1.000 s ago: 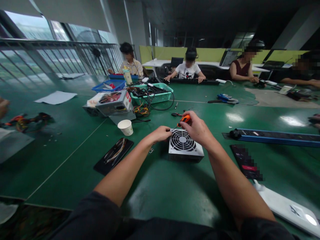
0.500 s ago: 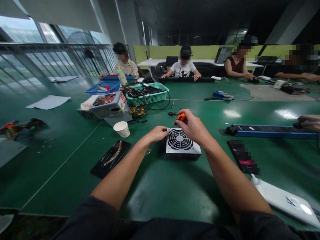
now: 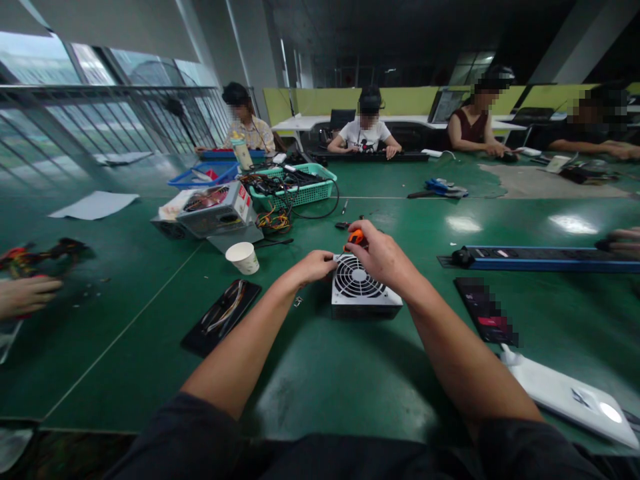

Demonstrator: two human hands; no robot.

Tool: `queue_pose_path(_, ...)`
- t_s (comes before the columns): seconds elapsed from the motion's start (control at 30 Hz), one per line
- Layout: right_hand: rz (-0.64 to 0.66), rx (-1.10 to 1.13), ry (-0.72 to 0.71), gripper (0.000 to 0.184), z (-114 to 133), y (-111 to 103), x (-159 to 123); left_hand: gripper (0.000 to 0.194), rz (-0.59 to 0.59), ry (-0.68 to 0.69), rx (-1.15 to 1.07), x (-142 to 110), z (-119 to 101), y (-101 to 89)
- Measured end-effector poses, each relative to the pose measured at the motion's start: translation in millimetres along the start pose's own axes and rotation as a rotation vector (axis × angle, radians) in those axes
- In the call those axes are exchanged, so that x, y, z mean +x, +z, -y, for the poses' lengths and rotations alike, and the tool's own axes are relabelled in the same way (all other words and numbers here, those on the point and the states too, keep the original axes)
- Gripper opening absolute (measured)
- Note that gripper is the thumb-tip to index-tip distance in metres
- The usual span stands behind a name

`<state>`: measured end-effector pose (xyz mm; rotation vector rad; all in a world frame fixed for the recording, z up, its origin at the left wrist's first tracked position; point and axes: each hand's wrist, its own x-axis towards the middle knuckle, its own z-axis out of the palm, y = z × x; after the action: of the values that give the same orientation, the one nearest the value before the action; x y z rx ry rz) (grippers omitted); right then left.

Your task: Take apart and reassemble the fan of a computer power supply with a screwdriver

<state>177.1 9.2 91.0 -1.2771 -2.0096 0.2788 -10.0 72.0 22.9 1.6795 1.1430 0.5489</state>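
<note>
A silver computer power supply (image 3: 367, 309) lies on the green table in front of me, its round fan grille (image 3: 358, 275) facing up. My right hand (image 3: 381, 252) is closed around the orange handle of a screwdriver (image 3: 356, 237), above the far edge of the box. The screwdriver's tip is near the far left corner of the box; whether it sits in a screw is too small to tell. My left hand (image 3: 316, 267) is closed at that same corner, fingertips at the edge. What its fingers pinch, if anything, is hidden.
A paper cup (image 3: 243, 258) and a black tray with wires (image 3: 221, 317) stand left. Farther back are another power supply (image 3: 216, 210) and a green basket of cables (image 3: 305, 194). A power strip (image 3: 545, 258), phone (image 3: 485, 310) and white device (image 3: 570, 397) lie right. Another person's hand (image 3: 30, 295) is far left.
My right hand and the screwdriver handle have shifted very slightly at the box's far corner. Another person's hand has come into view at the far left.
</note>
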Motion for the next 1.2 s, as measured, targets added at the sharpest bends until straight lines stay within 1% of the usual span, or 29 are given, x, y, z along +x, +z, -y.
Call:
queue_pose_path(0.2,0.003,-0.013,-0.011,0.029,0,0,0,0.027,-0.027,-0.023,0.016,-3,-5,-0.1)
queue_pose_path(0.4,0.000,-0.047,-0.019,0.027,1,1,0,0.023,-0.048,-0.008,0.045,-3,-5,0.6)
queue_pose_path(0.57,-0.001,-0.050,-0.018,0.027,1,2,0,0.023,-0.056,-0.046,0.031,-3,-5,1.0)
queue_pose_path(0.77,-0.023,-0.004,0.001,0.028,-1,-4,1,0.029,-0.003,-0.027,0.014,0,-1,-0.1)
queue_pose_path(0.9,-0.055,0.001,0.034,0.029,1,-9,1,0.030,-0.008,-0.016,0.035,2,2,-0.9)
queue_pose_path(1.1,-0.071,0.026,0.028,0.039,2,-3,0,0.031,0.000,-0.011,0.017,0,1,-0.3)
queue_pose_path(1.2,-0.069,0.007,0.021,0.038,3,-1,0,0.031,0.003,-0.017,0.007,0,0,-0.1)
